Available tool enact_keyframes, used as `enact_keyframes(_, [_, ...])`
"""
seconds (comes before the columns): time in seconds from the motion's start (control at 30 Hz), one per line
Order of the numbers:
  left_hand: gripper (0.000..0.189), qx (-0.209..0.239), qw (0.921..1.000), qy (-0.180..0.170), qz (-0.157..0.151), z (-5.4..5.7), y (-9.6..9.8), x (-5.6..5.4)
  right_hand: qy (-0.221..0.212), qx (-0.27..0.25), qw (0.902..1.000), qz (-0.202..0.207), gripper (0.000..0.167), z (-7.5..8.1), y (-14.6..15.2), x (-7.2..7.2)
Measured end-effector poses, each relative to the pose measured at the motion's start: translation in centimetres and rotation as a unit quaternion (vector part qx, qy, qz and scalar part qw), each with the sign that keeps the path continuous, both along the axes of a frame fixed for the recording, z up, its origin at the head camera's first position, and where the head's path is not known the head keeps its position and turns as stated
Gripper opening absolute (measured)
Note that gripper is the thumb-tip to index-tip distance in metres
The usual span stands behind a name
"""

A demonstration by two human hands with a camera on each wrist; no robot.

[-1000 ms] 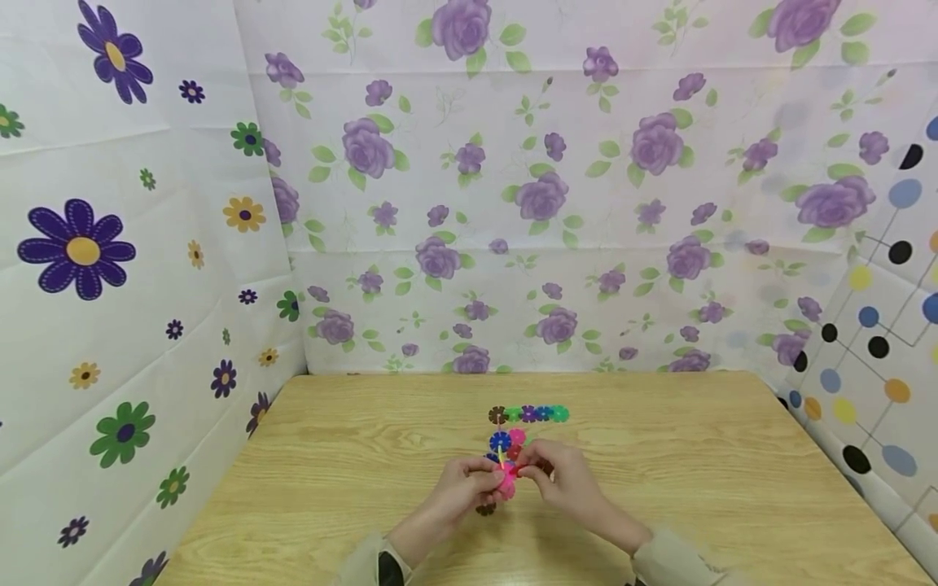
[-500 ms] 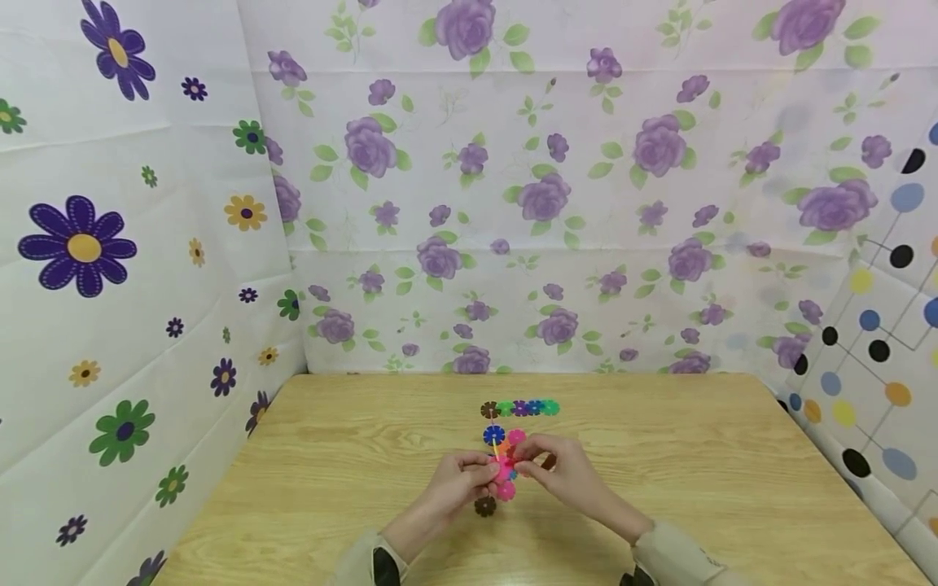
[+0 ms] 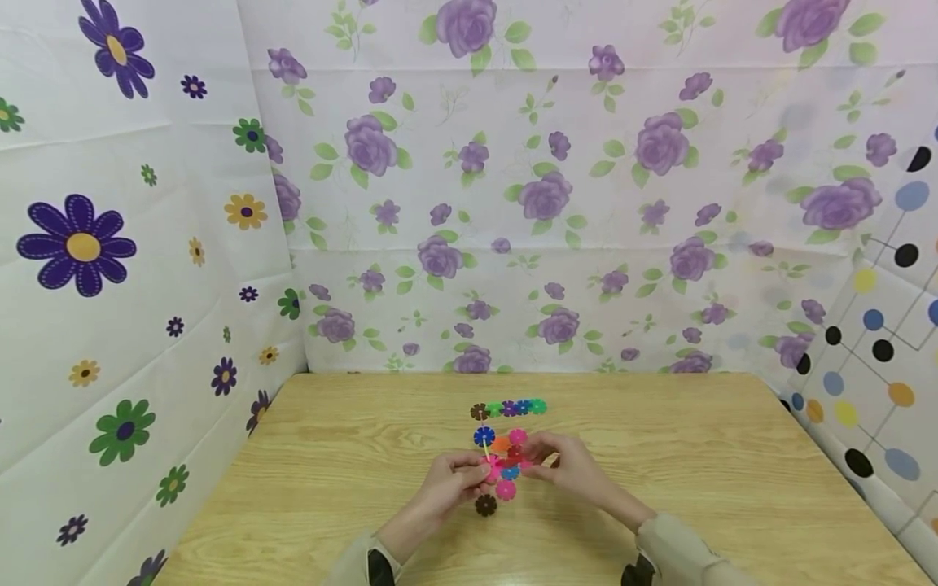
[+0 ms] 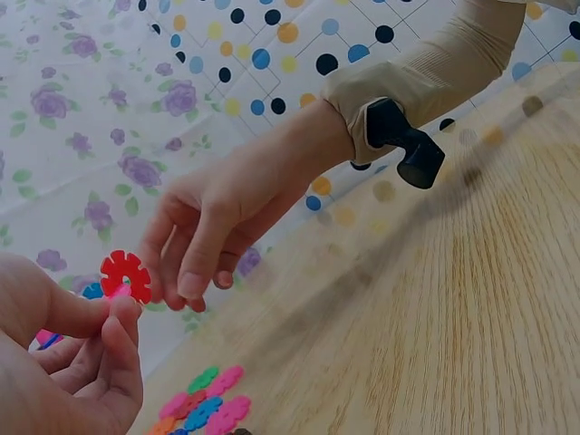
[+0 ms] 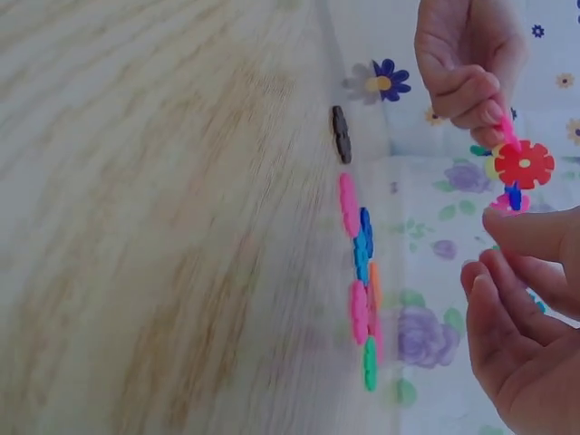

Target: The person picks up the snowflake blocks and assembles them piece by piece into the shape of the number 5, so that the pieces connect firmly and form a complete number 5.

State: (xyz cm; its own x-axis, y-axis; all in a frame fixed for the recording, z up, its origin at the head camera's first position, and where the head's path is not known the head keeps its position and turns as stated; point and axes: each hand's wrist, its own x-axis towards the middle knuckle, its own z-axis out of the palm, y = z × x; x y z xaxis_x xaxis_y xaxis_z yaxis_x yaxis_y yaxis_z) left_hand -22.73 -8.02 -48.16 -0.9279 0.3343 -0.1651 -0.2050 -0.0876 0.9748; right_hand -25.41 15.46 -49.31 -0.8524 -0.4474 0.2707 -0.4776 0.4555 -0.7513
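Note:
My left hand (image 3: 453,482) pinches a pink snowflake disc (image 3: 493,467) between thumb and fingers, held up over the table. A red notched disc (image 4: 125,275) is joined to this pink one. Beyond it the linked chain runs through a yellow disc seen edge-on and a blue disc (image 3: 484,436) to a brown disc (image 3: 479,412). From there a row of green, purple, blue and teal discs (image 3: 538,406) extends rightward. My right hand (image 3: 575,472) is just right of the red disc; in the right wrist view its thumb and fingers are apart, holding nothing.
Below the hands, loose discs lie on the wooden table (image 3: 330,456): pink (image 3: 506,490), light blue (image 3: 510,472), orange (image 3: 500,444), another pink (image 3: 517,437) and several more. A brown disc (image 3: 485,505) lies nearest the front. Patterned cloth walls (image 3: 454,203) surround the table.
My right hand has let go of the red disc and drawn slightly right. The left hand and the linked chain have shifted left, showing more of the loose discs.

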Motion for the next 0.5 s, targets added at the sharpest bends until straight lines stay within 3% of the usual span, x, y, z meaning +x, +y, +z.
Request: enact_keyframes(0.5, [0.018,0.002,0.9999,-0.011,-0.003,-0.2,-0.4,0.0,-0.044,0.087,0.9947,-0.032,0.015,-2.0,0.3,-2.2])
